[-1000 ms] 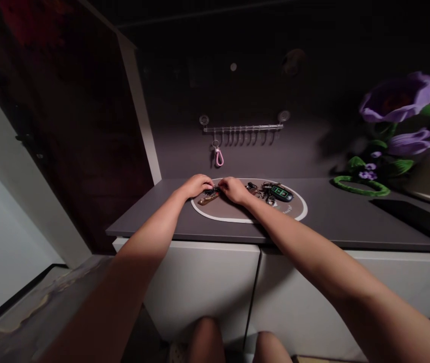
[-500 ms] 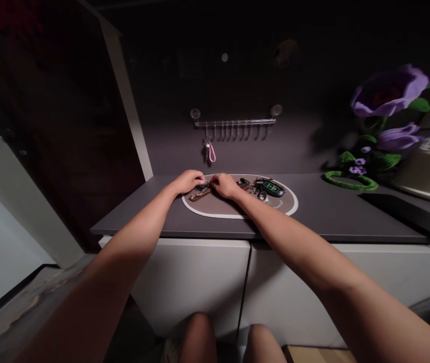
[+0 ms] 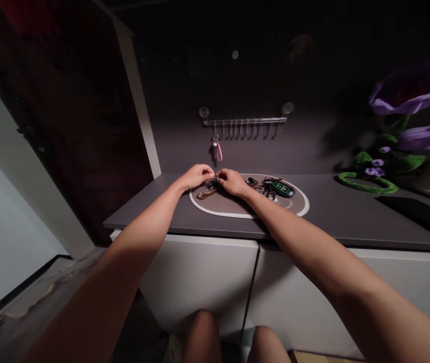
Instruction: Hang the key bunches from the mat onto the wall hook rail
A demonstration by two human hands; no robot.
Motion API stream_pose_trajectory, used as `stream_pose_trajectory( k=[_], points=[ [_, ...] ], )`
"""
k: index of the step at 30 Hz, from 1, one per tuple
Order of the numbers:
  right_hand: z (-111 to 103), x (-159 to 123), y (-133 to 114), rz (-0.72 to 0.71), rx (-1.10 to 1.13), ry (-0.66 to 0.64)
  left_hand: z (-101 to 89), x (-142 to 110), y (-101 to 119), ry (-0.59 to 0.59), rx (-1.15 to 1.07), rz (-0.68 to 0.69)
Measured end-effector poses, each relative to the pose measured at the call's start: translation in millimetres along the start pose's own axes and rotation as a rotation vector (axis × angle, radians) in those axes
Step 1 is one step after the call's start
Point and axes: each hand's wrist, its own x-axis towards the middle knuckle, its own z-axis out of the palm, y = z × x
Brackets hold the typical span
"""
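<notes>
My left hand (image 3: 198,176) is closed in a pinch, its fingertips at the top of a bunch of keys (image 3: 211,185). From the other side my right hand (image 3: 232,182) pinches the same bunch, fingertips almost meeting the left ones. A brown strap-like fob (image 3: 206,193) hangs from the bunch down to the oval mat (image 3: 224,215). Exactly which part each hand grips is too small to make out. Right of my right hand, a black car key fob (image 3: 281,188) with green-outlined buttons lies among other keys (image 3: 271,195) on the mat.
A clear hook rail (image 3: 245,121) is fixed to the wall behind, with a pink-looped keychain (image 3: 218,150) on its left hook. Purple flowers (image 3: 422,137) and a green ring (image 3: 368,183) stand at right, near a dark flat object (image 3: 415,214). The grey counter (image 3: 139,204) tops white cabinets.
Both hands have lifted slightly, and their fingertips have come closer together over the keys. The view has turned a little left, shifting the scene rightward.
</notes>
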Motion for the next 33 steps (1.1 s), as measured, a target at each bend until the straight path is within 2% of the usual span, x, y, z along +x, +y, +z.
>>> stream_pose_trajectory(
  k=[6, 11, 14, 24, 33],
  points=[
    [3, 5, 4, 0.070, 0.363, 0.068, -1.2, -1, 3, 0.056, -0.133, -0.001],
    [-3, 3, -6, 0.132, 0.661, 0.074, -1.3, 1, 4, 0.120, -0.202, 0.003],
    [-6, 1, -11, 0.156, 0.765, 0.080, -0.9, 2, 2, 0.145, -0.226, -0.006],
    [-1, 6, 1, 0.040, 0.726, 0.144, 0.7, 3, 0, 0.133, -0.333, 0.001],
    [-1, 7, 6, 0.047, 0.681, 0.187, 4.1, 3, 2, 0.137, -0.319, 0.023]
  ],
)
